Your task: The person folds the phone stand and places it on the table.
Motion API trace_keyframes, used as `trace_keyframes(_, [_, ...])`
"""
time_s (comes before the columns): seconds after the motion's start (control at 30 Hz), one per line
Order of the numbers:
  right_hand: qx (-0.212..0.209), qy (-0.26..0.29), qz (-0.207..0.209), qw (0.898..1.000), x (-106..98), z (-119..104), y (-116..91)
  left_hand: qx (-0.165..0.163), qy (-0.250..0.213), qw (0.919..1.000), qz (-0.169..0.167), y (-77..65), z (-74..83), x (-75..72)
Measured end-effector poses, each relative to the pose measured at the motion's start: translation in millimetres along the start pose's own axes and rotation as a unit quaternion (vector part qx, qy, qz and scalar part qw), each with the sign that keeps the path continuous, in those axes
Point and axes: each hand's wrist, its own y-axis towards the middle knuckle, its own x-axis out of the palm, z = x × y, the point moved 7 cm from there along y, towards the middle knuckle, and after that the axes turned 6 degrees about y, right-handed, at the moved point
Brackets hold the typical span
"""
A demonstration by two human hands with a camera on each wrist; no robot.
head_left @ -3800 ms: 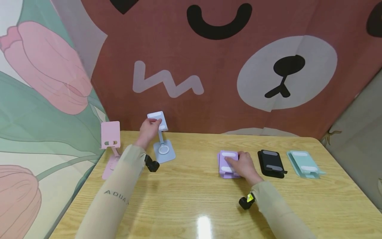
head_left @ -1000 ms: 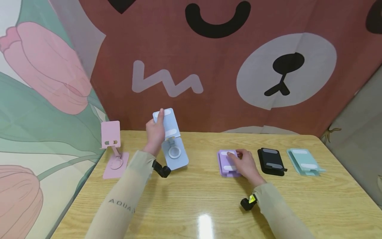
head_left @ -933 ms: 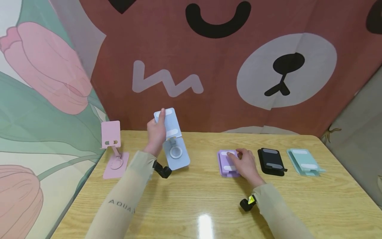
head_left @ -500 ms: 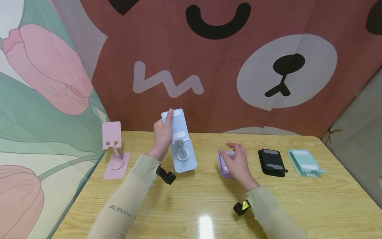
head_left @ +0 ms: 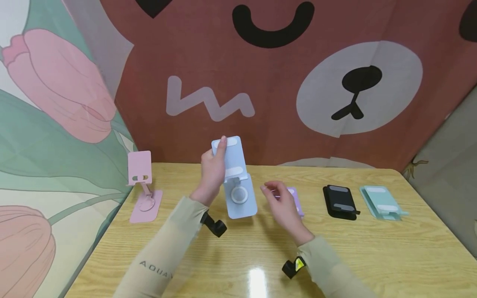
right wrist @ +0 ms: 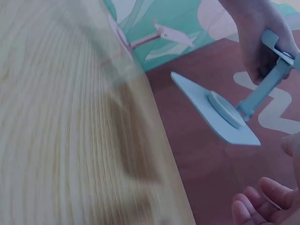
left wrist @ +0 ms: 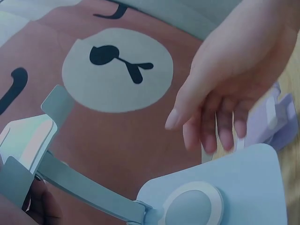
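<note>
My left hand [head_left: 212,171] grips a light blue phone stand [head_left: 238,159] by its upper plate, thumb across the front. The stand is unfolded and raised off the table; its base plate [right wrist: 199,103] with a round ring hangs tilted in the right wrist view. My right hand [head_left: 283,207] is just right of that base, fingers loosely bent, holding nothing. In the left wrist view, a gap shows between the right hand's fingertips [left wrist: 209,145] and the base. Behind the right hand, a folded purple phone stand [head_left: 297,200] lies partly hidden on the table.
An unfolded pink phone stand [head_left: 139,165] stands at the table's left end. To the right lie a folded black phone stand [head_left: 339,200] and a folded mint green one [head_left: 380,200]. A printed cloth [head_left: 275,136] hangs behind the wooden table [head_left: 231,256].
The blue stand, earlier standing on the table, has been lifted and carried right by my left hand. My right hand has left the purple stand and moved left towards the blue one.
</note>
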Motion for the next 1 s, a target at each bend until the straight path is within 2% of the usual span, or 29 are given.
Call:
trace_keyframes(0.3, [0.039,0.101,-0.039,0.993,14.4,-0.1,-2.4,0.010,-0.010,0.9998,-0.012,-10.6,6.4,10.4])
trace_keyframes(0.53, [0.088,0.082,-0.039,0.992,19.3,5.6,-9.8,0.018,-0.014,0.9992,-0.033,-19.5,5.5,18.4])
trace_keyframes(0.7, [0.140,0.115,-0.055,0.982,28.4,14.1,-19.0,0.011,-0.016,0.9990,-0.041,-22.7,1.3,21.8])
trace_keyframes(0.77, [0.143,0.122,-0.050,0.981,29.6,14.8,-21.1,0.009,-0.015,0.9989,-0.044,-23.5,0.4,22.9])
trace_keyframes(1.0, [0.117,0.110,-0.023,0.987,25.7,14.5,-21.6,0.022,-0.020,0.9975,-0.065,-24.5,2.9,25.9])
